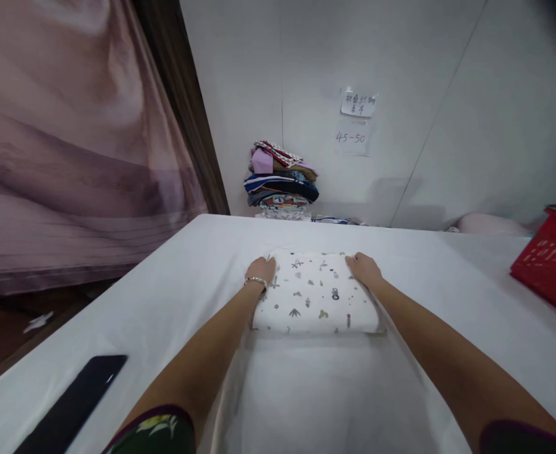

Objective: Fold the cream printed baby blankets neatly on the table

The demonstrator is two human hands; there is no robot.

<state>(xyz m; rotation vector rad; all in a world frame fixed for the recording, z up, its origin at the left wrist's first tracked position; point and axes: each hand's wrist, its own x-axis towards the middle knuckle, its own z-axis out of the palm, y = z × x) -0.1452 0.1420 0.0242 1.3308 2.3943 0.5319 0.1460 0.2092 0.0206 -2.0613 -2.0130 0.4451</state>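
A white cloth [316,296] with small printed figures and plants lies folded into a rectangle on the white-covered table [174,302]. My left hand [261,271], with a bracelet at the wrist, is closed on its far left corner. At the far right corner, the fingers of my right hand [364,270] pinch the same cloth. The far edge runs straight between both hands. The near edge lies towards me, between my forearms. My fingertips are partly hidden behind the corners.
A dark flat phone-like slab [72,403] lies at the near left. Behind the table's far edge rises a stack of folded fabrics [282,183]. A red basket [552,261] stands at the right. Pink curtains [79,145] hang on the left; paper notes [357,104] are on the wall.
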